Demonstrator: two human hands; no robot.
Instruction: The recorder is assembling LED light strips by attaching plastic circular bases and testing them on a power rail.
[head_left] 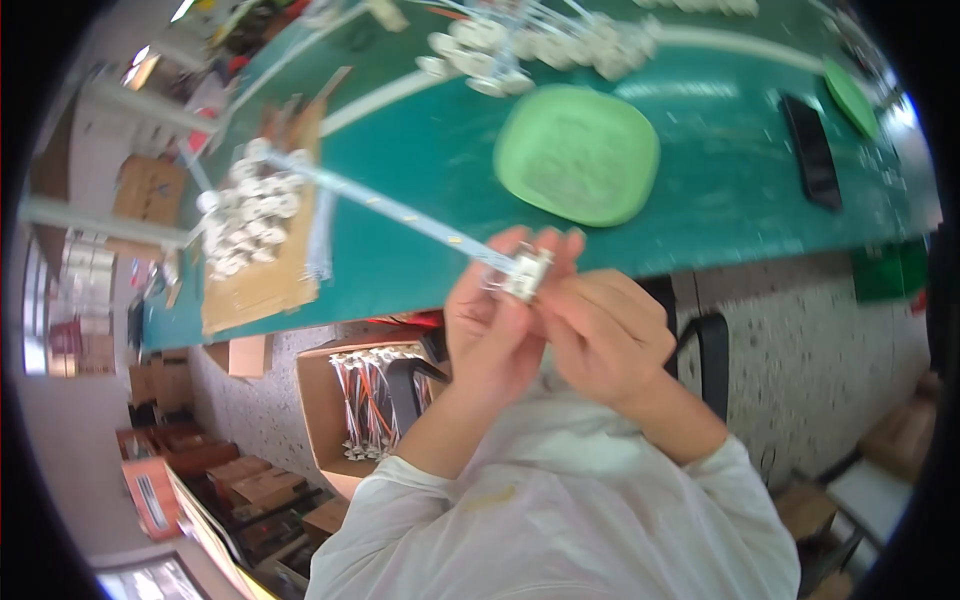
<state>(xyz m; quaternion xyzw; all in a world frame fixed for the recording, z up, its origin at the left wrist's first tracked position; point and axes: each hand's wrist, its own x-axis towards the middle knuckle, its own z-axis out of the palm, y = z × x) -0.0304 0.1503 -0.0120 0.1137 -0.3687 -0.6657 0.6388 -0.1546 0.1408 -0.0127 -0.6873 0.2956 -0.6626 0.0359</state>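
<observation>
A long, thin LED light strip (415, 222) with small yellowish chips runs from my hands up to the left, over the table's near side. At its near end is a small white end piece (527, 272), slightly blurred. My left hand (490, 325) is closed around this end, thumb against the white piece. Pressed against the same piece from the right are the pinched fingers of my right hand (608, 328). A thin clear or wire loop shows by the left fingers; its exact kind is unclear. Both hands are held in front of my body at the table edge.
Cardboard with white round-ended parts (255, 215) lies on the green table (420, 150) at left. A shallow green tray (578, 155) stands beyond my hands, more white parts (540, 45) behind it. A black bar (810, 150) is at right. Below sits a box (320, 415) of wired parts.
</observation>
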